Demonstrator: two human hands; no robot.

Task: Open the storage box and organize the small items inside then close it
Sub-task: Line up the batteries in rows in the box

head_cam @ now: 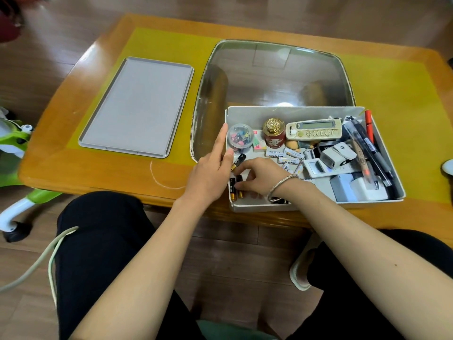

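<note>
The open white storage box (316,204) sits at the table's near edge, full of small items. Its grey lid (137,106) lies flat to the left on the table. My left hand (210,170) rests against the box's left wall, fingers spread, thumb by a loose black battery (239,160). My right hand (262,175), with a bracelet on the wrist, reaches into the near-left corner, fingertips on the black batteries (235,187) lying side by side there. Whether it grips one is hidden. A clear ball of coloured clips (239,138), a red-and-gold jar (273,133) and a remote (313,130) lie behind.
White batteries (284,155), pens (367,148) and white chargers (358,187) fill the box's right side. A glass panel (272,77) is set in the wooden table (73,168). A green-and-white toy (14,143) stands on the floor at left. My knees are below the table's edge.
</note>
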